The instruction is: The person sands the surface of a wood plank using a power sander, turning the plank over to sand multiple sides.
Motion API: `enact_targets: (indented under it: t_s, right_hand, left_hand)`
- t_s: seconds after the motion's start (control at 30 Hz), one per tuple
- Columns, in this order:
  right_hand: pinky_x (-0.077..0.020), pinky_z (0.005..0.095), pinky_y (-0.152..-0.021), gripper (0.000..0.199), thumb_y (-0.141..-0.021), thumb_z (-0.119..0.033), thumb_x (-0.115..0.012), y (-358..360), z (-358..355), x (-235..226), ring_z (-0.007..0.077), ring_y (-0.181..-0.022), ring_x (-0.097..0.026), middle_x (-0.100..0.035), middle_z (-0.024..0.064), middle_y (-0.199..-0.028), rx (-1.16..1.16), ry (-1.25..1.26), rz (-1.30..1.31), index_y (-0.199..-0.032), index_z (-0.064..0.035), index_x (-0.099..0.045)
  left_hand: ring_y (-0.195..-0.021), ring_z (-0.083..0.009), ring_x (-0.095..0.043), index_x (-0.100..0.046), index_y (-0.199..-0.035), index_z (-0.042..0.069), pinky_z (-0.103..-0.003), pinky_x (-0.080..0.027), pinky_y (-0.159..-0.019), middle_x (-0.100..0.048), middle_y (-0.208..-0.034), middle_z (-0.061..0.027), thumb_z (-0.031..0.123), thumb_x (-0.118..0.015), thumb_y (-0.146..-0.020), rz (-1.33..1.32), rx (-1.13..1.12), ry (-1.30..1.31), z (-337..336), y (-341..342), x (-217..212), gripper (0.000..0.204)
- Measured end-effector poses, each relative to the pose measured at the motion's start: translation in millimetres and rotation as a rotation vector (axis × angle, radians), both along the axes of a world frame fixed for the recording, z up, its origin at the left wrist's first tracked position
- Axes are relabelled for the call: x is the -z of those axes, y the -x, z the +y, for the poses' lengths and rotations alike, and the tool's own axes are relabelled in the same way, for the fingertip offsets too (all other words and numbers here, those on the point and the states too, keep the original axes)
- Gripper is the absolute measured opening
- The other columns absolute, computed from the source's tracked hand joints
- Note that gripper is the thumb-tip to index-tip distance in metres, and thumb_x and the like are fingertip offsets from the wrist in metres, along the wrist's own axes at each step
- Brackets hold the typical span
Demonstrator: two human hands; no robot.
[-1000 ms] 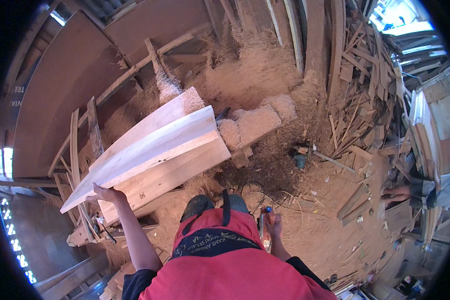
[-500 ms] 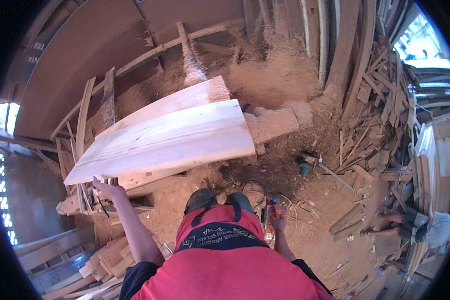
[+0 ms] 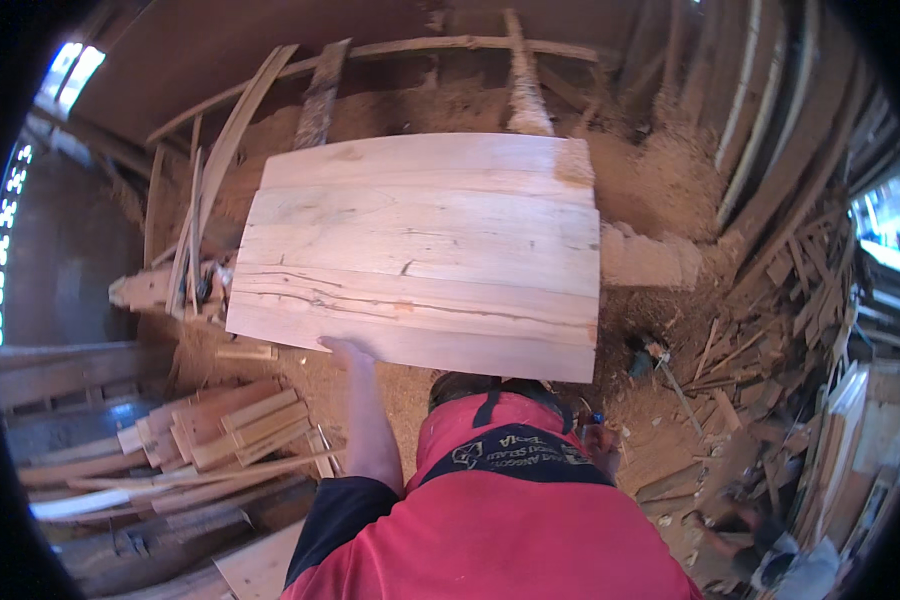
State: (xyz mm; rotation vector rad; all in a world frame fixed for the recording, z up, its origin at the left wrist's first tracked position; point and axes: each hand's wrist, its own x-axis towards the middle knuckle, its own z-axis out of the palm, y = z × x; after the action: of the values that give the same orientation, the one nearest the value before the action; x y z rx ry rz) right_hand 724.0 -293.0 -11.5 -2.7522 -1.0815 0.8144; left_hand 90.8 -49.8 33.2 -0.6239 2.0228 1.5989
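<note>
One bare left hand [image 3: 350, 354], blurred, touches the near edge of a pale wooden panel [image 3: 420, 240] that lies ahead of it, whether gripping cannot be told, while the right hand [image 3: 601, 442], well to its right, curls around a mostly hidden blue-tipped tool [image 3: 597, 416].

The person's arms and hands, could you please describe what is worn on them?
The left hand and right hand wear no gloves. The left sleeve is dark and loose, joins a red shirt, and leaves the forearm bare. The right sleeve is hidden.
</note>
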Motion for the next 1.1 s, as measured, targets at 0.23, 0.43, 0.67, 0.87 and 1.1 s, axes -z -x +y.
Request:
enact_targets:
  t_s: [0.23,0.43,0.67,0.87,1.1]
  right_hand:
    - [-0.0575,0.0433,-0.061,0.064,-0.078,-0.036,-0.077,12,14,-33,0.032,-0.079,-0.072,-0.072,0.0197,-0.093,0.125,0.039,0.197,-0.125,0.0049,-0.061]
    - [-0.056,0.0488,-0.064,0.067,-0.083,-0.044,-0.071,48,44,-61,0.0357,-0.081,-0.072,-0.071,0.0217,-0.098,0.005,0.121,0.279,-0.128,0.0038,-0.06]
    - [-0.053,0.0538,-0.084,0.075,-0.081,-0.059,-0.069,28,42,1,0.0442,-0.106,-0.067,-0.068,0.031,-0.108,-0.31,0.207,0.013,-0.122,0.004,-0.064]
    - [-0.055,0.0538,-0.078,0.076,-0.08,-0.058,-0.069,12,45,12,0.0472,-0.091,-0.069,-0.069,0.032,-0.098,-0.243,0.141,-0.007,-0.127,0.0022,-0.061]
    - [-0.0551,0.0503,-0.075,0.066,-0.078,-0.043,-0.075,77,35,-47,0.0459,-0.089,-0.07,-0.07,0.0283,-0.095,-0.218,0.015,0.121,-0.123,0.0022,-0.062]
  left_hand:
    - [-0.138,-0.0342,-0.047,-0.035,-0.151,-0.007,-0.043,-0.039,-0.114,-0.046,-0.151,-0.024,0.076,-0.036,-0.095,-0.144,-0.268,-0.215,-67,10,-43,0.1]
    - [-0.114,-0.028,-0.061,-0.048,-0.143,0.003,-0.039,-0.051,-0.09,-0.058,-0.136,-0.0191,0.068,-0.036,-0.099,-0.186,-0.268,-0.357,-41,-28,-7,0.079]
    - [-0.11,-0.0179,-0.064,-0.064,-0.132,0.007,-0.032,-0.051,-0.09,-0.067,-0.127,-0.0074,0.029,-0.064,-0.099,-0.49,1.304,-0.597,0,-155,-104,0.04]
    - [-0.121,-0.0343,-0.054,-0.056,-0.129,-0.002,-0.043,-0.039,-0.108,-0.055,-0.129,-0.0212,0.027,-0.077,-0.087,0.95,0.714,0.243,-74,-20,-83,0.055]
    - [-0.117,-0.038,-0.056,-0.054,-0.127,-0.011,-0.045,-0.044,-0.102,-0.058,-0.127,-0.0262,0.049,-0.079,-0.082,0.362,0.235,0.403,-169,63,-22,0.079]
